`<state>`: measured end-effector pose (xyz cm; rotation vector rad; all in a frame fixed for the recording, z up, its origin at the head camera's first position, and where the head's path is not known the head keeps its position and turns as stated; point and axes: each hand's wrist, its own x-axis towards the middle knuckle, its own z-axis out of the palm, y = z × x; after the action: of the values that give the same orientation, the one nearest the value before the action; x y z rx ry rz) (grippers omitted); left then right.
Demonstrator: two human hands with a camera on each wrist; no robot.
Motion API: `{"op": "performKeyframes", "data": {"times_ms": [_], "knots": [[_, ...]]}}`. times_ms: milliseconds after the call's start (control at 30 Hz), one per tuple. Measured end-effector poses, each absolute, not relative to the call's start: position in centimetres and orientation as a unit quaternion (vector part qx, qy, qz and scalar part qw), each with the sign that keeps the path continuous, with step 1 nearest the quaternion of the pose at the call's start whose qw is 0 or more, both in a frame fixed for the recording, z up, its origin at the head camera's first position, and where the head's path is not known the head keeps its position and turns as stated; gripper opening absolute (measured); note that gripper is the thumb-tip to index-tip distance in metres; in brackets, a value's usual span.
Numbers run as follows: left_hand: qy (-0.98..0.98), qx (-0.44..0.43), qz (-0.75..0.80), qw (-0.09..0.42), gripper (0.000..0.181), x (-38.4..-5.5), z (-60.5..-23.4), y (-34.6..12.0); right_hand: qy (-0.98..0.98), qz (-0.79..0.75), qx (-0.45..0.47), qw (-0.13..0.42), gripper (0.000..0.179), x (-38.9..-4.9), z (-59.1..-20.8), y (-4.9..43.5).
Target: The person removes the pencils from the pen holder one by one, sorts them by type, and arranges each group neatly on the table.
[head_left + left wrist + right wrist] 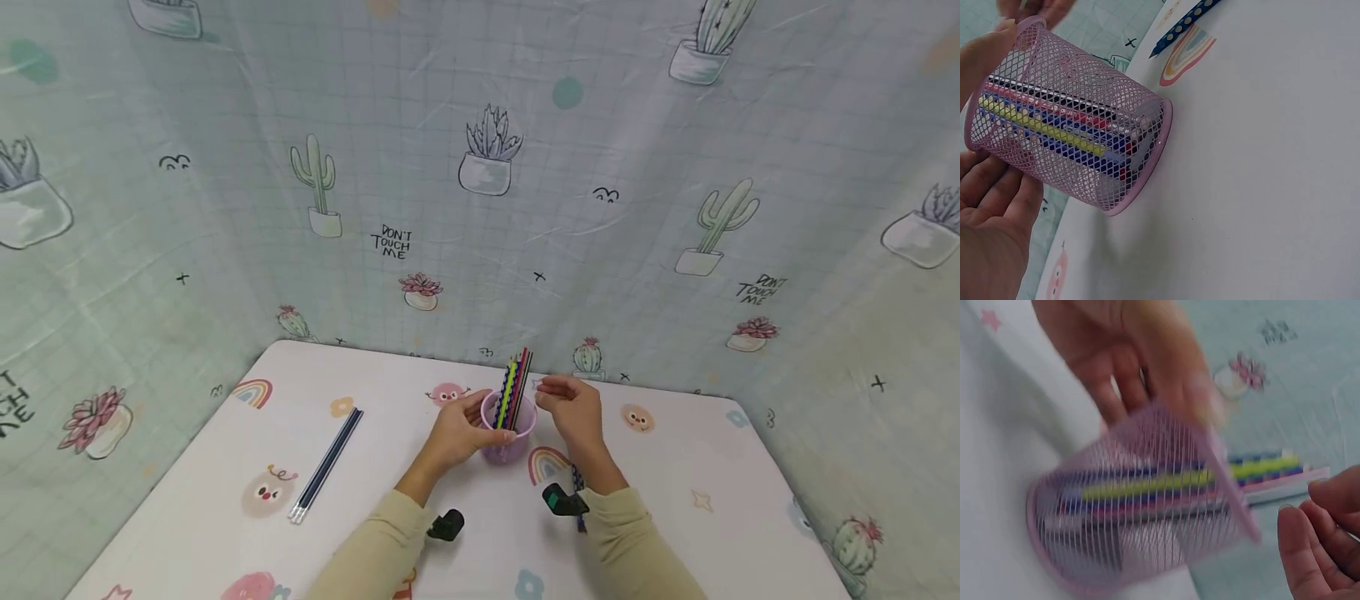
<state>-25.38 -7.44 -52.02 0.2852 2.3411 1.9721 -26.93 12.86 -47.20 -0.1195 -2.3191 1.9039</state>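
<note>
My left hand (454, 432) grips a pink mesh pencil cup (1085, 119) near its rim, the thumb on one side and the fingers on the other. Several pencils (513, 390) stand in the cup, leaning together: yellow-green, dotted blue, red and black. Just right of the rim is my right hand (576, 410), its fingers loosely bent and nothing visible between thumb and fingertips. A blue dotted pencil (1186, 25) lies on the table, partly hidden below the right forearm in the head view.
Dark blue pencils (326, 465) with pale ends lie together on the white patterned table (465, 550), left of the cup. A cactus-print cloth (540, 233) hangs behind the table and along its sides.
</note>
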Motion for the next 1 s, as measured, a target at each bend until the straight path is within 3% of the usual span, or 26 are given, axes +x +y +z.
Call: {"op": "performKeyframes", "data": {"times_ms": [200,433,733,1000], "knots": [[0.758,0.091,0.645,0.03,0.089,-25.6,-51.7,-7.5,-0.82,0.566,-0.019,0.081,0.021,-26.7,-45.0,9.8],[0.751,0.115,0.65,0.025,0.087,-25.8,-52.2,-7.3,-0.873,0.472,-0.03,0.116,0.014,-27.3,-45.3,7.5],[0.746,0.132,0.652,0.013,0.081,-25.7,-52.3,-7.3,-0.918,0.353,-0.023,0.178,0.026,-28.2,-46.0,6.2],[0.754,0.125,0.644,0.016,0.082,-25.6,-52.1,-7.2,-0.929,0.328,-0.02,0.169,0.037,-28.3,-45.9,6.2]]}}
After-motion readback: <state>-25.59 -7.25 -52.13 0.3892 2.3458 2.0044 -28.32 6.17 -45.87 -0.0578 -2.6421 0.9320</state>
